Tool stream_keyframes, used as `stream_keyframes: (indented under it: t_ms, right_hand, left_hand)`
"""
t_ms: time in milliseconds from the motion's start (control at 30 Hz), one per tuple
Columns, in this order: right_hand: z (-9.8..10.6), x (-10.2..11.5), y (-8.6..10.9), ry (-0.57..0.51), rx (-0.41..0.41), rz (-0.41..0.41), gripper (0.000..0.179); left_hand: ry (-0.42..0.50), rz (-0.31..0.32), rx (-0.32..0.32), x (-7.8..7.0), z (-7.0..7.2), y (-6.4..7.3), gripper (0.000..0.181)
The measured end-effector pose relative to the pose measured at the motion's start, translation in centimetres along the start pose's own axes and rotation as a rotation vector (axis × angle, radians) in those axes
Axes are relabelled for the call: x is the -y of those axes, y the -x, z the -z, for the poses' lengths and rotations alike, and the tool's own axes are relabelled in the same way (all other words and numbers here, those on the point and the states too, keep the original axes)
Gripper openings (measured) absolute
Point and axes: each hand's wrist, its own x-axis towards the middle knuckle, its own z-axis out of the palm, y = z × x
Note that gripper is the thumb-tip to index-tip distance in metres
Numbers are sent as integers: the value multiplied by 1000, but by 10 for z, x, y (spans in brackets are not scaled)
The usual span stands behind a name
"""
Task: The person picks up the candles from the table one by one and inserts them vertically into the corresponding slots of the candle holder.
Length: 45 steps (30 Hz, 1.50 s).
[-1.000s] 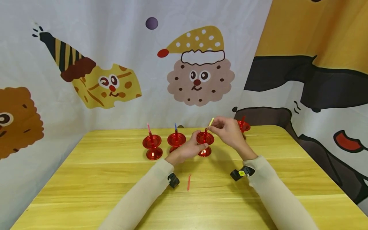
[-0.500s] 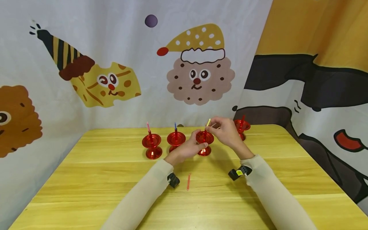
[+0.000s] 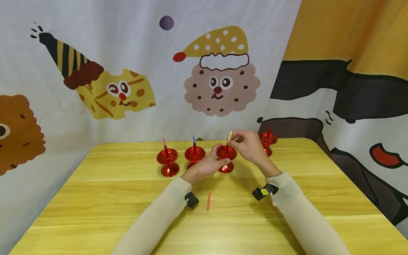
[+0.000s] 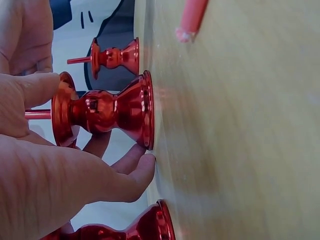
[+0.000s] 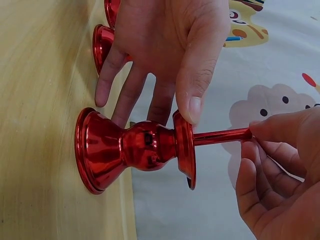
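My left hand (image 3: 206,166) steadies a shiny red metal candlestick (image 5: 150,145), its thumb on the dish rim and its fingers behind the stem. That candlestick stands upright on the table. At the top of its thin tube (image 5: 220,136), my right hand (image 3: 250,145) pinches a yellow candle (image 3: 230,135), which points up in the head view. Fingertips cover the spot where candle and tube meet, so I cannot tell how deep it sits. To the left, two like candlesticks bear a pink candle (image 3: 164,140) and a blue candle (image 3: 193,139).
A fourth red candlestick (image 3: 268,139) stands behind the right hand, with only its red tube showing on top. Nearer the front of the wooden table (image 3: 127,202) lies a pinkish-red candle (image 3: 208,202). A printed curtain (image 3: 127,42) hangs behind the table.
My right hand has shifted left and slightly down, bringing the yellow candle from beside the tube to its top. The left hand has kept its place on the candlestick.
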Motion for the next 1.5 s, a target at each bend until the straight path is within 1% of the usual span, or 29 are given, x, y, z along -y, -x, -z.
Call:
stream_keyframes:
  t_ms: [400,633,900,1200,1367,1500]
  right_hand:
    - [0,0,0,13,-5,-3,5]
    - [0,-2,-2,19,-5,6,6]
    - [1,-3,-3,10,15,-9,6]
    - [-1,-2,-4,7,24,-10,6]
    - [0,-2,-3,-17,8,0,9]
    - [1,-1,-2,-67,-30,20,11]
  left_hand:
    - [-1,-8,-7,2,0,-1,87]
    - [7,-11,1,0,0,-1,87]
    - [4,-10,14,-2,2,0,87]
    - [18,-15,0,0,1,1,87]
    - [20,-26,6,2,1,-1,88]
    - [10,-27,11,3,2,-1,88]
